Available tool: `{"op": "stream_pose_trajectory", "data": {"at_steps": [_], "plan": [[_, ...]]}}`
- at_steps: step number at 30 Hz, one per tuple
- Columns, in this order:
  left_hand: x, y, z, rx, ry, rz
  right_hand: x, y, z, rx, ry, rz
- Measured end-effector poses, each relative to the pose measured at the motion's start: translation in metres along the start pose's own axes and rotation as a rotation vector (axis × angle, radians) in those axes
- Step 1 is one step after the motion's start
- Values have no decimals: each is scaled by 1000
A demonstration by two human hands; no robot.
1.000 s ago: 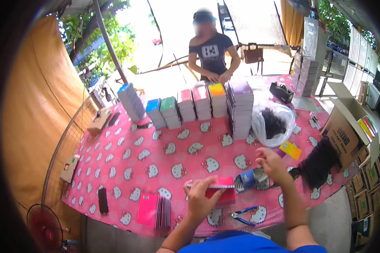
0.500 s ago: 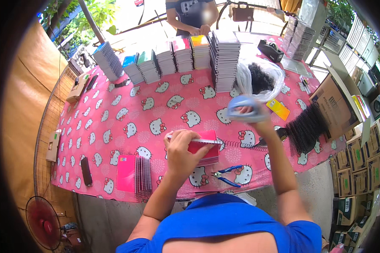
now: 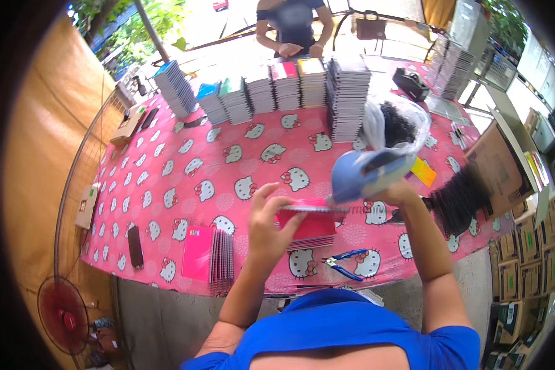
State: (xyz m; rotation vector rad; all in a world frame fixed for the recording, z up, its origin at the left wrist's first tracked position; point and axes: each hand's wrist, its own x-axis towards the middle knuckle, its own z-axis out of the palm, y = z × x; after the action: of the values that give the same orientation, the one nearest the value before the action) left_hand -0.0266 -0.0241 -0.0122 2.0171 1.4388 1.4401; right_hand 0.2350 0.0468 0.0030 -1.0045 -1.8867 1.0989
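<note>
My left hand point(image 3: 266, 223) pinches the spine edge of a pink notebook point(image 3: 314, 223), which rests on more pink-edged pages near the table's front. A dark spiral coil point(image 3: 367, 211) runs along that edge and sticks out to the right. My right hand point(image 3: 399, 193) is closed on a rounded blue-grey handheld tool point(image 3: 350, 179), blurred by motion; its tip is at the coil beside the notebook's edge. What kind of tool it is I cannot make out. Blue-handled pliers point(image 3: 346, 265) lie just in front of the notebook. Left of my left forearm stands a pile of pink spiral notebooks point(image 3: 198, 256).
Stacks of notebooks point(image 3: 349, 98) line the far side, where a person point(image 3: 290, 37) stands. At right are a plastic bag of black coils point(image 3: 398, 123), a bundle of black coils point(image 3: 459, 200), a yellow card point(image 3: 423, 172) and a cardboard box point(image 3: 502, 163). A dark phone-like bar point(image 3: 135, 246) lies left.
The blue-grey tool in my right hand has come down and nearer, to the coil at the notebook's edge. My left hand stays on the notebook, its upper fingers slightly raised. The whole view has shifted.
</note>
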Motion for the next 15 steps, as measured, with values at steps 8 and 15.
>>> {"op": "stream_pose_trajectory", "data": {"at_steps": [8,15], "plan": [[-9,-11,10,-692,8,-378,17,6,0,69,-74,36],[-16,-36,17,-822,82,-316,31,10,19,-301,-48,-94]]}}
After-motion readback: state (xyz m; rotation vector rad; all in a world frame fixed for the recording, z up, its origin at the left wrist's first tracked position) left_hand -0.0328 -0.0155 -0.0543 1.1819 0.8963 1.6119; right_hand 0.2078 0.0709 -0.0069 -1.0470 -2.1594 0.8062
